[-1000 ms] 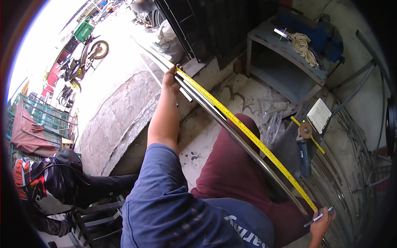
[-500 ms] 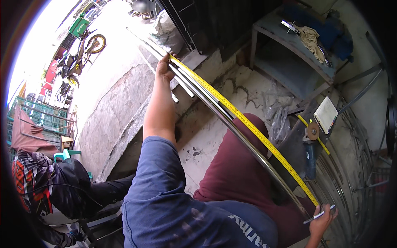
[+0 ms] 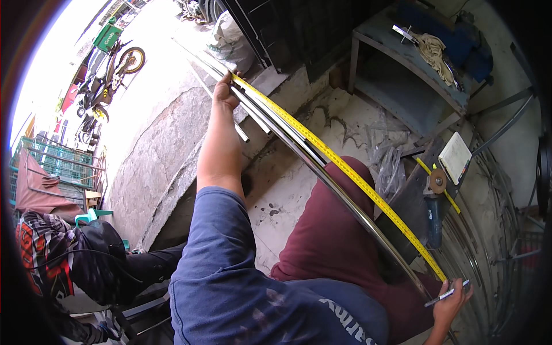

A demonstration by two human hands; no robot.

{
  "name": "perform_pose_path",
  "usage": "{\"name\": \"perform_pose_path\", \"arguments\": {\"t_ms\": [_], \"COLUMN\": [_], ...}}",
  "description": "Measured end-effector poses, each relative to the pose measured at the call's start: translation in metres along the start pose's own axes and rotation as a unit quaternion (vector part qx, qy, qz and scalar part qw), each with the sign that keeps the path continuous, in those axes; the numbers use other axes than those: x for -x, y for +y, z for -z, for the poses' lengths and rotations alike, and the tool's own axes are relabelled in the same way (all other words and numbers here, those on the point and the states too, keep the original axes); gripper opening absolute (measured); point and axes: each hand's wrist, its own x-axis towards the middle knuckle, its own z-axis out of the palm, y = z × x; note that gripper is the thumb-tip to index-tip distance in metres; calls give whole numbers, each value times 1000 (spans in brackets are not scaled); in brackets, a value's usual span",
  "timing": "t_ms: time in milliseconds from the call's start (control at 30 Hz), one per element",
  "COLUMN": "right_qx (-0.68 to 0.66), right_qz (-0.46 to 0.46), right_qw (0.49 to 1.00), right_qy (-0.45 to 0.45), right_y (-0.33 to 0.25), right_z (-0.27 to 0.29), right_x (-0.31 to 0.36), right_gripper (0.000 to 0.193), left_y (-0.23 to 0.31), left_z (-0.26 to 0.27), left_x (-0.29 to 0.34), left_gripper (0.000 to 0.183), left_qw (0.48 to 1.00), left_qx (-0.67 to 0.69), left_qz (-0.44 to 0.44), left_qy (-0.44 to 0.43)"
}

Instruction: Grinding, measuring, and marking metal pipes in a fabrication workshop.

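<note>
Left hand (image 3: pixel 226 92): out at arm's length, your fingers curled round the far end of the yellow tape (image 3: pixel 330 154) and seemingly the polished tube (image 3: pixel 351 208); each finger's exact grip, can't tell.
Right hand (image 3: pixel 451 305): fingers pinching the white pen (image 3: pixel 440 297), thumb right by the tape's near end; whether it presses the tape too, can't tell.
Yellow tape: running from your left fingers to your right, along the polished tube.
Last second: your left fingers have gone a little farther up and out, right fingers slightly up as well, though the whole view slides with your head; the last half-second, barely a twitch.
Reading: tape spanning hand to hand all through, so I'd judge the measure is being held steady; any mark by the pen tip is too small to make out.
Pale sack (image 3: pixel 230 46): just beyond your left fingers, bulging, contents hidden.
Green delivery box (image 3: pixel 107 38): well off to the left of your left fingers, on a motorcycle (image 3: pixel 103 77), contents out of sight.
Clear plastic bags (image 3: pixel 392 172): up and left of your right fingers, crumpled, nothing discernible inside.
</note>
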Motion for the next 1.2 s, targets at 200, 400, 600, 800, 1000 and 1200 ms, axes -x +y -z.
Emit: {"name": "perform_pose_path", "arguments": {"t_ms": [200, 400, 600, 800, 1000, 1200], "right_qx": [1, 21, 26, 13, -5, -18], "right_qz": [5, -4, 6, 18, 19, 6], "right_qw": [1000, 999, 999, 999, 1000, 1000], "right_qy": [25, 28, 31, 25, 4, -19], "right_y": [1, 9, 15, 11, 5, -1], "right_z": [-2, -7, -17, -23, -30, -33], "right_x": [-4, -13, -24, -32, -37, -39], "right_gripper": [16, 17, 19, 19, 18, 18], "left_y": [0, -1, 0, 11, 19, 21], "left_z": [3, 0, 0, -7, -22, -32], "left_x": [-2, 1, -7, -10, 0, 0], "left_gripper": [42, 43, 41, 39, 35, 32], "left_qw": [1000, 1000, 1000, 998, 991, 984], "left_qx": [7, -10, -7, -19, -71, -78], "left_qz": [4, -10, 15, 60, 81, 97], "left_qy": [-11, -3, -8, 22, 85, 128]}}
